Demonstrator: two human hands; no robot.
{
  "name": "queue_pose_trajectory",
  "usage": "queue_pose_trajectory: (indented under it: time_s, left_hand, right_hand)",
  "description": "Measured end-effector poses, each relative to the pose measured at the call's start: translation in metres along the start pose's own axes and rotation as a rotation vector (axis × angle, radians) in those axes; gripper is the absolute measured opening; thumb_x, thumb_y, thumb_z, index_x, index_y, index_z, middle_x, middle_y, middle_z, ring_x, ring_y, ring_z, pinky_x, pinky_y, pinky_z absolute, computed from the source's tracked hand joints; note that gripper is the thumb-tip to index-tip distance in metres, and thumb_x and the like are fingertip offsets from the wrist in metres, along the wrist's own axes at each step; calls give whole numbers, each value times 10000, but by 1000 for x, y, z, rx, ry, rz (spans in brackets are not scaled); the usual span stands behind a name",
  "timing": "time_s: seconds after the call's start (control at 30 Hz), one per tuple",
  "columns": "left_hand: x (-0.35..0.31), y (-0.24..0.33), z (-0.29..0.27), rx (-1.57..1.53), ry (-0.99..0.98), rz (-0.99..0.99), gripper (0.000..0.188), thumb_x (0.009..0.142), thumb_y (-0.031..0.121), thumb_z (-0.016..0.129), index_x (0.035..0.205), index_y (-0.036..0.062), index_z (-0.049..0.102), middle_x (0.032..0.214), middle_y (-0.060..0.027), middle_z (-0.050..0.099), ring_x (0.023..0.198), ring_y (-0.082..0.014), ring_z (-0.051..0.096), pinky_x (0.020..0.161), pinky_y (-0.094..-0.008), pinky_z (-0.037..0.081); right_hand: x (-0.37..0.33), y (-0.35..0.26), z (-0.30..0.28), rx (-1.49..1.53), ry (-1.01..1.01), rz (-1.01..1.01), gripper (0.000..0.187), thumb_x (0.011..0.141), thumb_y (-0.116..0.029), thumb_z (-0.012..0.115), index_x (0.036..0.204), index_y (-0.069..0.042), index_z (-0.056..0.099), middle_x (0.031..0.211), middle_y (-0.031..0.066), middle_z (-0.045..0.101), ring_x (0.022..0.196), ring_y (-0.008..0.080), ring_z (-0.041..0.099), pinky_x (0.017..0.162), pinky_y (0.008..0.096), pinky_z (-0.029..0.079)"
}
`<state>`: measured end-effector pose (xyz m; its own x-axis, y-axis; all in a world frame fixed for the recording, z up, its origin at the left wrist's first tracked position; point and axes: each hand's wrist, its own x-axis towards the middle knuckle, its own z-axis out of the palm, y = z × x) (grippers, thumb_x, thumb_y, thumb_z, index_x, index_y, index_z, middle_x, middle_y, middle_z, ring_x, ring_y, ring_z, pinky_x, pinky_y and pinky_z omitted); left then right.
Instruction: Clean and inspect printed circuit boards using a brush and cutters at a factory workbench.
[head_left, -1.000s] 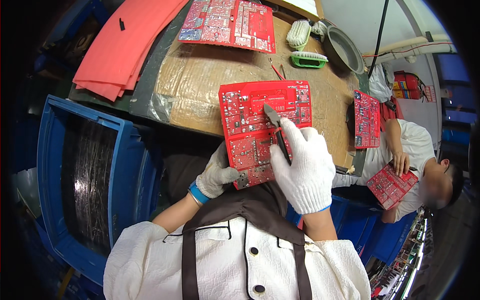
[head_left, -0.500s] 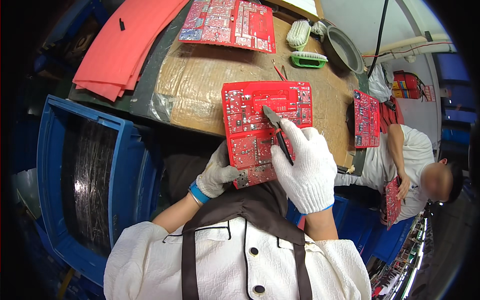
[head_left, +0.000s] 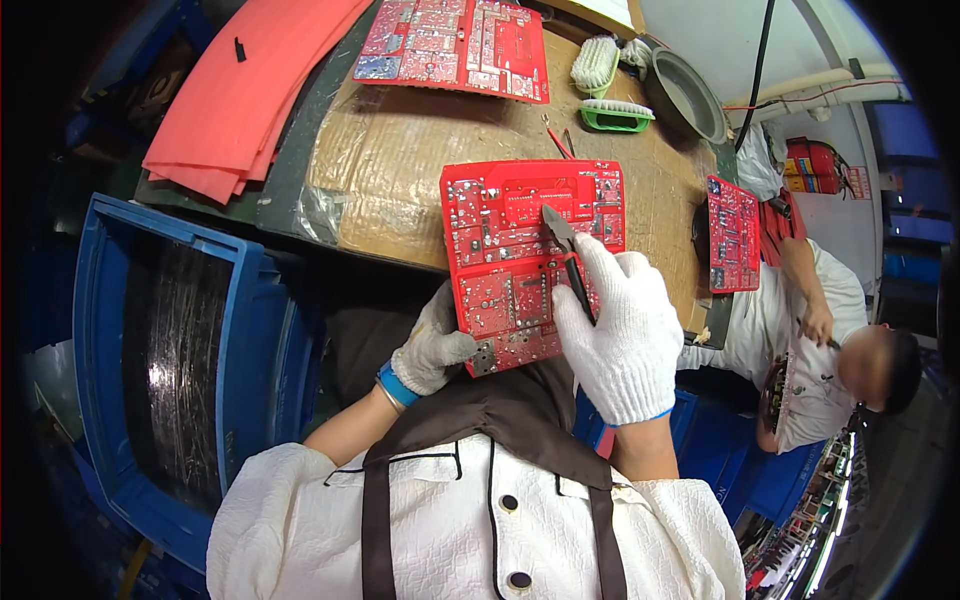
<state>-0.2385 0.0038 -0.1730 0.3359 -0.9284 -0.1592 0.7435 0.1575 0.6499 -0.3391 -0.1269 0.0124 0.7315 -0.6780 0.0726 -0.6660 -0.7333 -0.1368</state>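
Note:
A red circuit board (head_left: 495,300), its solder side facing me, leans against the near edge of the table. My left hand (head_left: 432,345), in a greyish-white glove, grips the board's lower left edge, thumb on top and fingers mostly hidden behind. My gloved right hand (head_left: 625,330) is closed round the dark handles of a pair of cutting pliers (head_left: 560,232). Their metal jaws point at the upper middle of the board; whether they touch it I cannot tell. The lower part of the handles is hidden by the hand.
Another red board (head_left: 455,45) lies at the table's far side, by pink foam sheets (head_left: 240,95). Brushes (head_left: 617,117) and a grey basin (head_left: 688,97) stand at the far right. A blue crate (head_left: 235,345) is at left. A co-worker (head_left: 835,350) sits at right beyond an upright red board (head_left: 733,235).
My right hand and the pliers have shifted slightly right across the board. My left hand keeps its place. The co-worker's board has tilted and their hand has risen.

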Motion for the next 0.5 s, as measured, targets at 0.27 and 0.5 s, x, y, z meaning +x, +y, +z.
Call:
queue_pose_trajectory:
  time_s: [0.27,0.5]
  left_hand:
    - [2,-1,-2,15,-8,-7,1037,709,429,924,1510,5,419,1418,-121,607,1283,-223,611,1106,-414,494]
    - [-2,-2,1,38,2,-10,974,734,415,911,1488,12,444,1397,-103,624,1262,-200,614,1095,-398,497]
  right_hand:
    - [0,-2,0,-7,-18,-39,494,853,-236,770,1322,-131,658,1031,120,647,976,327,666,829,444,550]
    - [-4,-6,1,17,-15,-61,477,857,-236,770,1312,-138,667,1015,115,641,950,319,662,813,438,550]
